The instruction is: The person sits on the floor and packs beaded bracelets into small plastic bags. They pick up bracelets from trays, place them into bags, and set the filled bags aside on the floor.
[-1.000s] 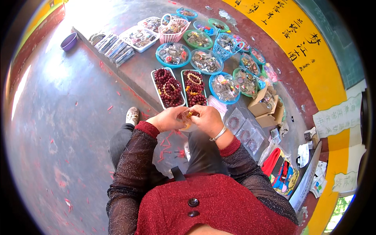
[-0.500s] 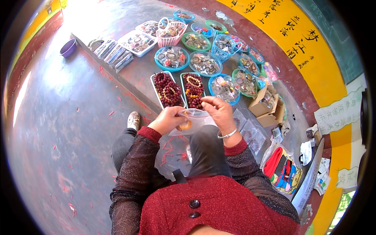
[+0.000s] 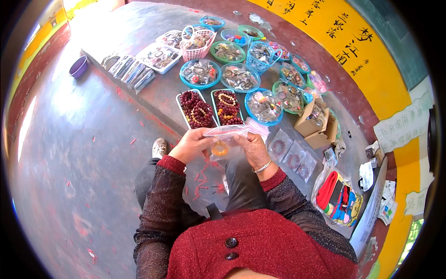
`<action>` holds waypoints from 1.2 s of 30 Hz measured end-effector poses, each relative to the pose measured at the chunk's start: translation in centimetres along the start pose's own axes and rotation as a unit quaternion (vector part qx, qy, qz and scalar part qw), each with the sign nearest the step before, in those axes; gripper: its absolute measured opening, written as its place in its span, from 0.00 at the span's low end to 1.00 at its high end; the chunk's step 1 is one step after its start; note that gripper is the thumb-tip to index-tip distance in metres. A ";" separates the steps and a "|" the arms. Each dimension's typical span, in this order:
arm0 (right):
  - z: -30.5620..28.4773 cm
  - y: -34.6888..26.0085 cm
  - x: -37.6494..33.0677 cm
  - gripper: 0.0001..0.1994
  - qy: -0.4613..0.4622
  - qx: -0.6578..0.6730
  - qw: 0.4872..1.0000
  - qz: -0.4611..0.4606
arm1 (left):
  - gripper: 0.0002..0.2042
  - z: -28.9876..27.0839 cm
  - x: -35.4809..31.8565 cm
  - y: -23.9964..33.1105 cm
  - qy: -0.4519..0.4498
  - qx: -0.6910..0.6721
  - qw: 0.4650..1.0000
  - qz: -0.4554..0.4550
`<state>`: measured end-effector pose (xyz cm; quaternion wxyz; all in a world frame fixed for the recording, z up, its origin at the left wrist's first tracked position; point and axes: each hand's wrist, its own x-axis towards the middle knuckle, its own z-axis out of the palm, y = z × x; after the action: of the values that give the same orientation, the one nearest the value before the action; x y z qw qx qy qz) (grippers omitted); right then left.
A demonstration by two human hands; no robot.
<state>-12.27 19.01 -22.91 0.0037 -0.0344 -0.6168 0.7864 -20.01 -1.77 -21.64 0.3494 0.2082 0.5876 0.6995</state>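
Between my hands, over my knee, I hold a clear zip bag (image 3: 231, 148) with its zip edge uppermost. Inside it lies a yellow-orange beaded bracelet (image 3: 220, 149), close to my left fingers. My left hand (image 3: 190, 146) pinches the bag at its left side. My right hand (image 3: 253, 149), with a silver bangle at the wrist, grips the right side near the top edge. Just beyond the bag are two light trays of dark red bead bracelets, the left tray (image 3: 187, 122) and the right tray (image 3: 241, 111), the latter also with yellow and cream ones.
Several basins of bagged trinkets stand farther off, among them a blue basin (image 3: 282, 116). A pink basket (image 3: 190, 54) and a blue basket (image 3: 253, 63) rise among them. Bagged bracelets (image 3: 293, 160) and an open cardboard box (image 3: 307, 122) lie at right. A purple basin (image 3: 79, 67) sits far left.
My right hand has come down from above the bag and taken hold of its right side. The bag is now stretched between both hands, and the bracelet shows more fully inside.
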 end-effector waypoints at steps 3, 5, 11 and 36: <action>0.4 -1.0 -0.2 0.13 0.002 -0.031 0.999 -0.021 | 0.12 -0.1 -0.4 0.5 0.017 -0.027 0.999 0.015; 0.8 -1.5 -0.3 0.13 0.001 -0.016 1.000 -0.023 | 0.14 0.0 -0.3 0.5 0.024 -0.008 0.999 0.024; 1.0 -2.3 -0.3 0.13 -0.012 0.064 0.998 0.006 | 0.15 -0.4 -0.3 -0.1 0.010 0.019 1.000 0.022; 0.3 -2.8 0.3 0.34 -0.074 0.008 0.993 -0.086 | 0.18 -0.3 -0.9 1.2 -0.018 -0.170 0.983 0.066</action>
<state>-12.72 19.42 -20.16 0.0259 0.0775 -0.6099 0.7883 -19.89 -2.73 -20.48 0.3430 0.1970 0.4386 0.8069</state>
